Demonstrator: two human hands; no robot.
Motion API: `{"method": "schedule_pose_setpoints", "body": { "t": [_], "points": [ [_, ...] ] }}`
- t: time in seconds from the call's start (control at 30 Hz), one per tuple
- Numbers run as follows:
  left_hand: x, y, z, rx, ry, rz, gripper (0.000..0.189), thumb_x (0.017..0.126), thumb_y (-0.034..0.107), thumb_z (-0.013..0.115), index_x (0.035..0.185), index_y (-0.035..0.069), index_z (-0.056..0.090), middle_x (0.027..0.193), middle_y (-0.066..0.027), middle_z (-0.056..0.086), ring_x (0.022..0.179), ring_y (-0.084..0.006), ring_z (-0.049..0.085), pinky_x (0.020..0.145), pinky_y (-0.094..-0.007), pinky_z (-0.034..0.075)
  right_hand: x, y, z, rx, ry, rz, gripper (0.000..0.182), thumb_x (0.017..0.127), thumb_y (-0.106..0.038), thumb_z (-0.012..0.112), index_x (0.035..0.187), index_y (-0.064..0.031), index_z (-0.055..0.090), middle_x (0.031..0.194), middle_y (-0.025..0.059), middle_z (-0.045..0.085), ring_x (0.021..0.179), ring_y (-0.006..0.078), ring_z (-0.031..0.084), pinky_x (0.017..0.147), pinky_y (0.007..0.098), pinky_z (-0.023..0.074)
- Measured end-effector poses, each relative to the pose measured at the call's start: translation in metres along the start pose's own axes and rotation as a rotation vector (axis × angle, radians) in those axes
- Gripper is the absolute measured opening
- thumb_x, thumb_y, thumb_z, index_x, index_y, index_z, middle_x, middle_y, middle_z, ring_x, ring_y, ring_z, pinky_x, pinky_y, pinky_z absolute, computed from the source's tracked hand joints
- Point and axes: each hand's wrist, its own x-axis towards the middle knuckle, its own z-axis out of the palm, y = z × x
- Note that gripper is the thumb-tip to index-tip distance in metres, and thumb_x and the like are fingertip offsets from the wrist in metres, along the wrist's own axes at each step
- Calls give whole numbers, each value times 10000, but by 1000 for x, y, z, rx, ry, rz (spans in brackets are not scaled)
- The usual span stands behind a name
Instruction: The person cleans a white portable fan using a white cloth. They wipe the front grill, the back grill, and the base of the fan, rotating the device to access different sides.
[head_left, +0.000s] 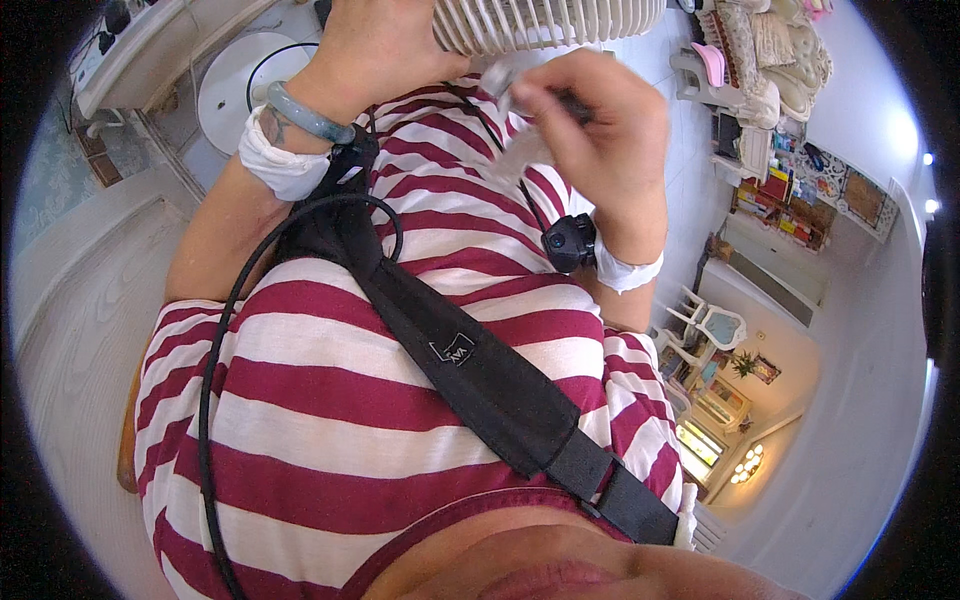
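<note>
My left hand (382, 56), with a jade-coloured bangle and a white wrist wrap, grips the edge of a round, cream slatted piece (547, 26). It looks like a fan guard, though the top of the picture cuts it off. Just below its slats is my right hand (607, 124), fingers curled and blurred. A pale, crumpled cloth or tissue (517, 157) hangs from those fingers, also blurred. Both hands are in front of my striped shirt (420, 442). At my right wrist sits a small black camera (570, 242) over another white wrap.
A round white disc (247, 90) with a black cable lies beyond my left forearm, near a pale cabinet (142, 56). To the right are a grey stool (697, 82) bearing a pink visor (709, 64), a sofa (795, 60) and white chairs (705, 322). A black strap (465, 367) crosses my chest.
</note>
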Motion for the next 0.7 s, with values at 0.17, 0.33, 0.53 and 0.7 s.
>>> {"method": "schedule_pose_setpoints", "body": {
  "t": [0.17,0.33,0.53,0.7],
  "points": [
    [-3,-9,5,-91,21,37,1286,620,370,909,1628,38,184,1505,-298,272,1389,-501,311,1181,-577,258,4,3,22,195,334,34,120,865,11,759,981,-15,744,867,76,720,737,161,681,667,254,522],
    [8,-10,10,-108,5,59,1288,640,410,908,1595,-48,176,1478,-328,346,1408,-516,302,1194,-580,228,11,15,16,626,516,127,109,935,-45,697,1036,-5,688,912,43,680,803,115,626,687,263,497],
    [10,-21,-9,-159,-43,107,1264,613,329,890,1623,23,194,1503,-287,325,1394,-450,317,1182,-515,268,50,51,-26,548,544,82,140,972,5,665,1109,-21,675,988,17,679,901,82,622,802,227,494],
    [16,-37,-19,-112,-77,185,1346,542,210,867,1643,30,114,1511,-252,321,1391,-424,340,1188,-486,309,58,80,-15,963,347,96,120,969,-22,685,1088,-39,679,951,5,681,851,75,621,751,212,487]
  ]
}}
